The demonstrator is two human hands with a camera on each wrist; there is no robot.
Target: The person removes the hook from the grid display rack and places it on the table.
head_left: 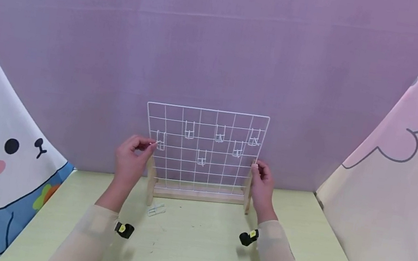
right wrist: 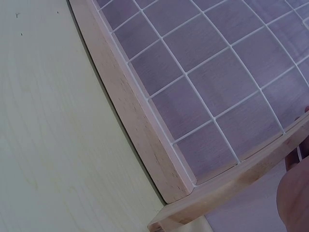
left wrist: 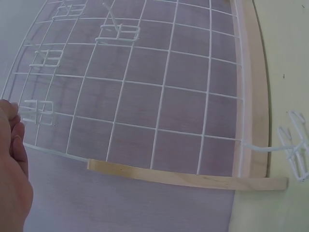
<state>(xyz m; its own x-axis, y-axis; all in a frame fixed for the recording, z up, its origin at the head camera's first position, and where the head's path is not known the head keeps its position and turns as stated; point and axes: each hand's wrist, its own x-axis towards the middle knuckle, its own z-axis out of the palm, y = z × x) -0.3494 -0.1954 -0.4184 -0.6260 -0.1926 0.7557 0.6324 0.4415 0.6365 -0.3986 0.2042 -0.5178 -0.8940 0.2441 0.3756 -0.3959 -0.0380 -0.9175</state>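
Observation:
A white wire grid panel (head_left: pixel 209 110) stands upright in a wooden stand (head_left: pixel 198 196). Near the panel's left edge, my left hand (head_left: pixel 132 157) pinches the front of a white wire hook (head_left: pixel 161 143), whose frame lies against the grid. In the left wrist view the thumb and fingers of that hand meet at the hook's tip. My right hand (head_left: pixel 262 189) grips the stand's right side post (right wrist: pixel 231 188) near its upper end, the thumb in front. Several more white hooks, such as one at centre (head_left: pixel 201 159), hang across the grid.
A loose white hook (head_left: pixel 156 210) lies on the pale tabletop (head_left: pixel 198 247), in front of the stand's left foot. Small dark specks dot the table. Behind the rack hangs a purple cloth (head_left: pixel 220 59), with patterned cloths on both sides.

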